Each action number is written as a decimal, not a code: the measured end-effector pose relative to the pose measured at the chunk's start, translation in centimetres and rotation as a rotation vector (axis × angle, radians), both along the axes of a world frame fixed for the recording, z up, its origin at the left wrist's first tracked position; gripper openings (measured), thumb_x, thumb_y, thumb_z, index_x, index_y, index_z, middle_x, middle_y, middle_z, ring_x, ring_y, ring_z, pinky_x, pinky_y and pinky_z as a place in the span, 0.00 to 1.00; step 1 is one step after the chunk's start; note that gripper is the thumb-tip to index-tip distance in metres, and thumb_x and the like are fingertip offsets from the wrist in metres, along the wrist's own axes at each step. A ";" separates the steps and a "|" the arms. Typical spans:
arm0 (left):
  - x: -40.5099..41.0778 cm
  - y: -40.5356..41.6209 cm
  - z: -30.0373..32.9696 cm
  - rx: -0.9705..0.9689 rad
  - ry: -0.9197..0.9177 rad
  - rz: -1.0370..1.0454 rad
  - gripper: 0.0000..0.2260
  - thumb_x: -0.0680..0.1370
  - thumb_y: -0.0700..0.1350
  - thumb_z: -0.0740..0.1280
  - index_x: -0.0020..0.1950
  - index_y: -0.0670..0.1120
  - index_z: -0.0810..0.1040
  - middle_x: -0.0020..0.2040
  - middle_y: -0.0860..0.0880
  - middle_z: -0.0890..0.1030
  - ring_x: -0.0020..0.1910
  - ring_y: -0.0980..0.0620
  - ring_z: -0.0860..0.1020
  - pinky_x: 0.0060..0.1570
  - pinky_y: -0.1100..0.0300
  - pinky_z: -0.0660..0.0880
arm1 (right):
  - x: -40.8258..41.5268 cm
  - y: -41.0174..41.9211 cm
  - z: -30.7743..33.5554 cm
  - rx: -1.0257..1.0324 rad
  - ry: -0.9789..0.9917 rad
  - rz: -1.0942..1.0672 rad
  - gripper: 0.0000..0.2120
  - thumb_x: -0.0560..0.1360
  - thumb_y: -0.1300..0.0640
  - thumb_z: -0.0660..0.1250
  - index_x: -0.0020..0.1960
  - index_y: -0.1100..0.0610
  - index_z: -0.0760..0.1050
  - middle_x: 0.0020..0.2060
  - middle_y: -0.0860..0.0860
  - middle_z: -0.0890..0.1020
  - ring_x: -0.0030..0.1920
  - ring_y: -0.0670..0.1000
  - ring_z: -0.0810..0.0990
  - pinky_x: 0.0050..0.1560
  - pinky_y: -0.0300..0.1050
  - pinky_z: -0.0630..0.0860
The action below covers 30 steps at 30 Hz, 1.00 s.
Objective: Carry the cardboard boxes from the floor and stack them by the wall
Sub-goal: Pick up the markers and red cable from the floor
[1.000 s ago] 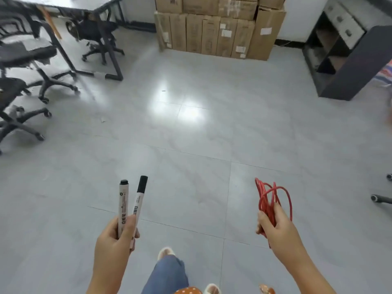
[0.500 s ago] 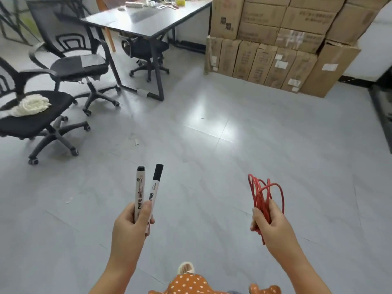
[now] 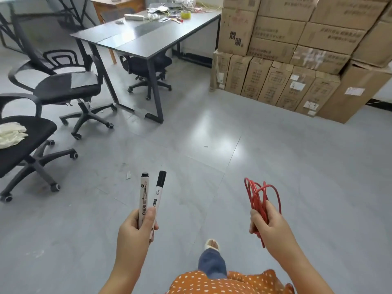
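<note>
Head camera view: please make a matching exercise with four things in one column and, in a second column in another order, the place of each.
Things:
1. two whiteboard markers
2. red cable
3. white cloth
4. cardboard boxes

Places:
A. stacked by the wall
B. on the seat of an office chair
C. held in the left hand
D. held in the right hand

Pairs: 1-C, 2-D, 3-B, 4-A

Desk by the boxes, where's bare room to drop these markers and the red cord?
The desk's near end, toward the office chair, is bare. Its far end, beside the stacked cardboard boxes, is crowded with tape, wires and papers.
</note>
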<state>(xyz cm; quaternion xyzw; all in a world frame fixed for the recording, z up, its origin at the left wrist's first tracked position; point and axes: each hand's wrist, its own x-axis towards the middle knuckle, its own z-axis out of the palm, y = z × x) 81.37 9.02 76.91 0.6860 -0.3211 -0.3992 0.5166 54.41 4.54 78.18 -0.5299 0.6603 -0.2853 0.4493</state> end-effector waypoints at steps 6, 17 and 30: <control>-1.3 -16.7 2.0 -0.055 0.002 0.024 0.17 0.78 0.51 0.65 0.35 0.40 0.72 0.29 0.46 0.73 0.24 0.54 0.65 0.28 0.60 0.63 | -0.9 -17.5 2.2 -0.050 0.059 0.070 0.05 0.80 0.57 0.61 0.45 0.53 0.72 0.31 0.54 0.80 0.30 0.45 0.75 0.34 0.42 0.73; 5.9 -42.2 0.2 -0.027 -0.030 0.118 0.16 0.79 0.49 0.64 0.36 0.40 0.72 0.27 0.50 0.74 0.23 0.56 0.65 0.26 0.64 0.66 | 6.4 -44.4 0.1 -0.032 0.046 0.117 0.06 0.80 0.58 0.60 0.44 0.55 0.71 0.29 0.52 0.79 0.30 0.45 0.75 0.37 0.46 0.74; 14.1 -71.5 2.2 -0.006 -0.049 -0.014 0.18 0.79 0.51 0.64 0.37 0.37 0.70 0.24 0.51 0.71 0.23 0.54 0.64 0.29 0.60 0.63 | 15.6 -70.5 2.0 -0.089 -0.089 -0.001 0.06 0.80 0.60 0.61 0.43 0.56 0.71 0.28 0.51 0.78 0.29 0.43 0.75 0.34 0.34 0.73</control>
